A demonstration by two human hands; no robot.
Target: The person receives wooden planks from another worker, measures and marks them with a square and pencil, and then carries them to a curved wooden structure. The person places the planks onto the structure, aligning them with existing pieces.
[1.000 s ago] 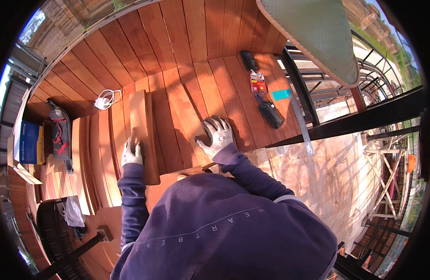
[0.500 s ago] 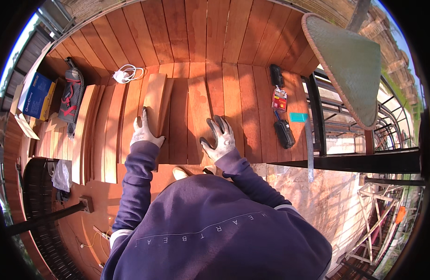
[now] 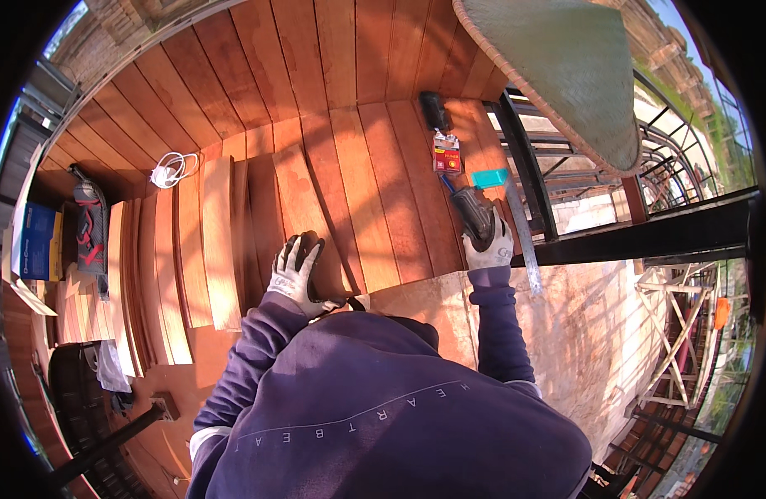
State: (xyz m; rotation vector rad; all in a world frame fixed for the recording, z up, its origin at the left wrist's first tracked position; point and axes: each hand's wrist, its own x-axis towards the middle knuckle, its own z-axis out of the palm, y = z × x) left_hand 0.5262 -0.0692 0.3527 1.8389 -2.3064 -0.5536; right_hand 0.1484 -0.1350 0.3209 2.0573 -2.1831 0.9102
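My left hand [image 3: 296,273], in a pale glove with dark fingertips, rests on a loose wooden plank [image 3: 304,195], its fingers apart. Over at the right end of the bench, my gloved right hand [image 3: 491,248] is closed around the near end of a black handheld tool [image 3: 471,212]. A blue piece sticks out from the tool's far end; its exact kind is hard to make out. Just beyond it lie a red and yellow packet [image 3: 447,155] and another black object [image 3: 434,111]. A teal rectangular piece [image 3: 490,178] sits beside the tool.
Stacked planks [image 3: 219,241] cover the left of the bench, near a white cable [image 3: 175,170], a black and red bag [image 3: 89,224] and a blue box [image 3: 39,241]. A metal ruler [image 3: 524,241] overhangs the right edge. A woven conical hat [image 3: 557,75] hangs beyond.
My right hand has left the plank, moved right and taken hold of the black tool. My left hand has shifted from the stacked plank to the plank on its right. The view has turned rightward.
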